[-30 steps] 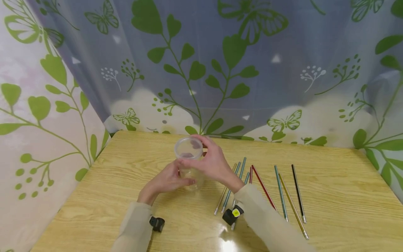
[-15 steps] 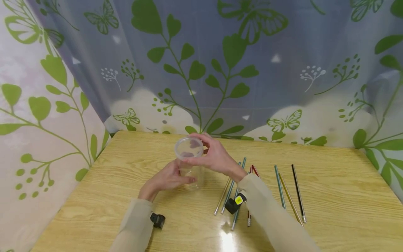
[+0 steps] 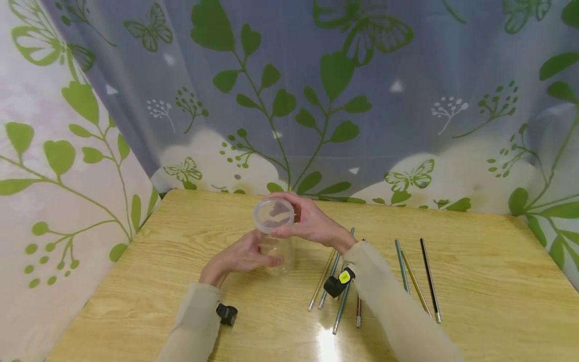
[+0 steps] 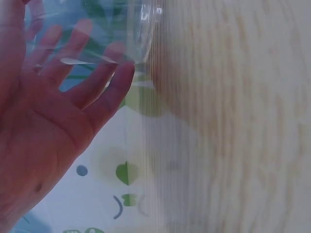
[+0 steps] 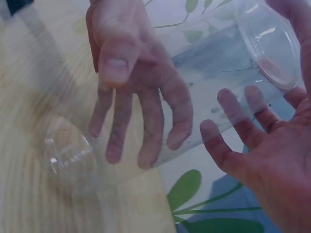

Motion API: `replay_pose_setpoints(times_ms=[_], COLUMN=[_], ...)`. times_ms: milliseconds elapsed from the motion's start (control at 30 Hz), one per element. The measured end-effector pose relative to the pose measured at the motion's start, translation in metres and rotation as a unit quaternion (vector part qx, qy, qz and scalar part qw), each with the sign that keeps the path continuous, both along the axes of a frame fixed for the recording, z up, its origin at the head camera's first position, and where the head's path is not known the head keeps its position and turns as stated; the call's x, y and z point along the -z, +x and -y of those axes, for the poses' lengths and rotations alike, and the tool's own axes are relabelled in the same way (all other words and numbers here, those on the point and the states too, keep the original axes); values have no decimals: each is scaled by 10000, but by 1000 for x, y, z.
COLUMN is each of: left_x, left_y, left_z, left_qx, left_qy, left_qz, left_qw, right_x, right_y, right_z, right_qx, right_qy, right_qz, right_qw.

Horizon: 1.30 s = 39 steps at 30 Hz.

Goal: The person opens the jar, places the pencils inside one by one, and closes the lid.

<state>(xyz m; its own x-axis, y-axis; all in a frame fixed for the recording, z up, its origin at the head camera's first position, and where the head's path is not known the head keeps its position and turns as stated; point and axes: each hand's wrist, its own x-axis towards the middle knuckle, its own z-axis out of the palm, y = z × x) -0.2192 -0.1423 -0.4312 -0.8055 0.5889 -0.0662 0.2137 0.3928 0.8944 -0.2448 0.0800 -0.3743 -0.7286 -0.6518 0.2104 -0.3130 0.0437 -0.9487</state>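
A clear plastic jar [image 3: 287, 247] stands upright on the wooden table, its round translucent rim [image 3: 259, 226] facing up. My left hand [image 3: 239, 257] grips the lower body from the left, thumb across the near side. Around the rim curls my right hand [image 3: 314, 221], thumb in front and fingers behind. Seen from the right wrist, the left hand [image 5: 141, 92] wraps the see-through wall, while the right hand's fingers [image 5: 245, 124] reach the top end. In the left wrist view, fingers of the left hand [image 4: 53, 116] lie along the jar [image 4: 112, 29]. Nothing shows inside it.
Several pencils lie on the table [image 3: 158, 261] to the right, among them a gold one [image 3: 321, 281], a black one [image 3: 430, 281] and a yellow one [image 3: 415, 280]. The right sleeve [image 3: 389, 296] passes over some. A patterned curtain [image 3: 289, 125] hangs behind the table.
The right hand has turned a little about the jar's rim, its wrist shifting right and up. Its forearm now covers the red pencil more. Left hand and jar stay nearly in place.
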Motion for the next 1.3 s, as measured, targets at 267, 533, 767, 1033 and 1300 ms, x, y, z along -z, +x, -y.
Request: replay_pose_setpoints(times_ms=[267, 533, 767, 1033, 1300], left_x=[0, 0, 1, -1, 1], left_y=[3, 6, 6, 4, 4], left_z=[0, 0, -1, -3, -1], left_qx=[-24, -49, 4, -45, -17], left_qy=[73, 69, 205, 90, -30], left_qz=[-100, -157, -126, -240, -175], left_qw=[9999, 9998, 9997, 9997, 9998], right_x=[1, 8, 10, 9, 9], right_y=[16, 28, 29, 35, 42], right_z=[2, 3, 2, 2, 6], right_qx=[773, 1296, 1104, 1230, 1419], right_qy=[-324, -335, -426, -727, -643], right_qz=[42, -112, -345, -191, -221], right_qw=[9965, 9909, 9924, 9896, 9875])
